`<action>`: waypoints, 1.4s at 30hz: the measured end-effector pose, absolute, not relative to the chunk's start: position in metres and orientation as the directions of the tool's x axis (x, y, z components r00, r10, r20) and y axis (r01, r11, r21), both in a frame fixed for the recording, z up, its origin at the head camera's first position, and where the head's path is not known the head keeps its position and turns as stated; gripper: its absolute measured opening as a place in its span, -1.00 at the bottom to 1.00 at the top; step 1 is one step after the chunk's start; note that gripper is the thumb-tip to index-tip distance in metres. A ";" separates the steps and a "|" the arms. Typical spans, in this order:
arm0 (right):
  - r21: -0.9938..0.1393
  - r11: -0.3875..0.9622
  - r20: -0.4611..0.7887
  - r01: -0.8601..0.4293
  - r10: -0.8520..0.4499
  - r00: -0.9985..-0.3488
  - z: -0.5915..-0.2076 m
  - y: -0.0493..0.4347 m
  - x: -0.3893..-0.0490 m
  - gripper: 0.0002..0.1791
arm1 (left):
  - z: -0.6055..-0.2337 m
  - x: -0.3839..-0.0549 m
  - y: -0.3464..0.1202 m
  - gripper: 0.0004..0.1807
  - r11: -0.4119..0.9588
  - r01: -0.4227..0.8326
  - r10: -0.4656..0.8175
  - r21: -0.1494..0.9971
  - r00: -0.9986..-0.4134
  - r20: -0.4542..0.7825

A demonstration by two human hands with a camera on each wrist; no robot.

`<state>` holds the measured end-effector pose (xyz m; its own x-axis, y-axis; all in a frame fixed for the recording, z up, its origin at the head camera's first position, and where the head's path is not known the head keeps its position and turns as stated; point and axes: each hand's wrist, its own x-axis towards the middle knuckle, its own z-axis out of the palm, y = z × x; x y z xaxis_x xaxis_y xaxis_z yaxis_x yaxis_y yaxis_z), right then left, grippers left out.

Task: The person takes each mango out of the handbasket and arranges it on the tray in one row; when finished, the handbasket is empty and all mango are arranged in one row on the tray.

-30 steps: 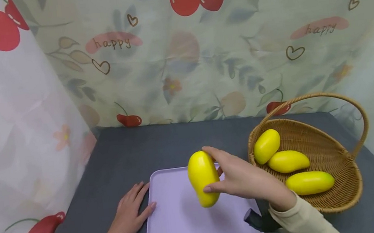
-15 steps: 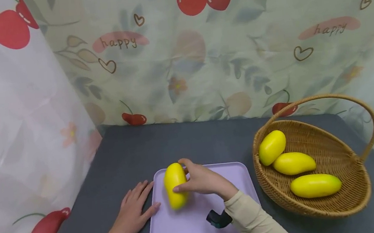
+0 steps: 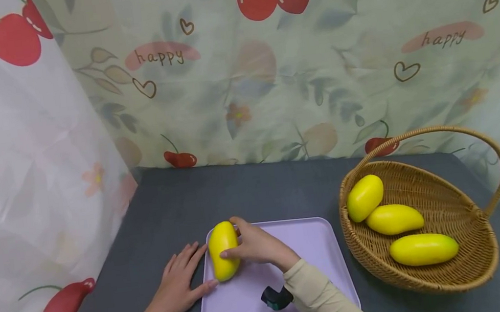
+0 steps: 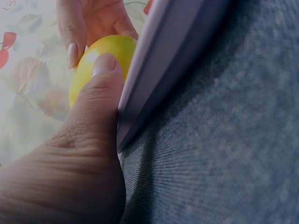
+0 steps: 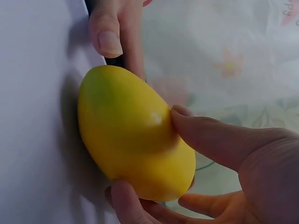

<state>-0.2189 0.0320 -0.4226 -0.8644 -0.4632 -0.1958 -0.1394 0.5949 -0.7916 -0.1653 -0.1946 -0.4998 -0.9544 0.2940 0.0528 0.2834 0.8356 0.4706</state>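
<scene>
A yellow mango is at the left side of the lilac tray. My right hand grips it between thumb and fingers from the right. In the right wrist view the mango has a greenish end and lies close over the tray surface; I cannot tell whether it touches. My left hand lies on the dark table along the tray's left edge, fingers straight. Its thumb rests at the tray's rim in the left wrist view, near the mango's lower end.
To the right stands a wicker basket with a tall arched handle. Inside are three more mangoes: an upright one, a middle one and a front one. A patterned curtain hangs behind the dark table.
My right hand has carried the mango left and down, from above the tray's middle to its left side. The left hand has stayed by the tray's left edge.
</scene>
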 end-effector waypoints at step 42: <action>-0.776 0.627 -0.316 -0.068 -0.480 -0.819 -0.418 0.035 -0.219 0.00 | -0.500 -0.168 -0.196 0.04 0.825 0.282 0.304 0.490 -0.952 0.036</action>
<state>-0.2191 0.0350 -0.4183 -0.8186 -0.4796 -0.3162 -0.0676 0.6270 -0.7761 -0.1675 -0.1963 -0.5001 -0.9520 0.3040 0.0359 0.2818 0.8247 0.4903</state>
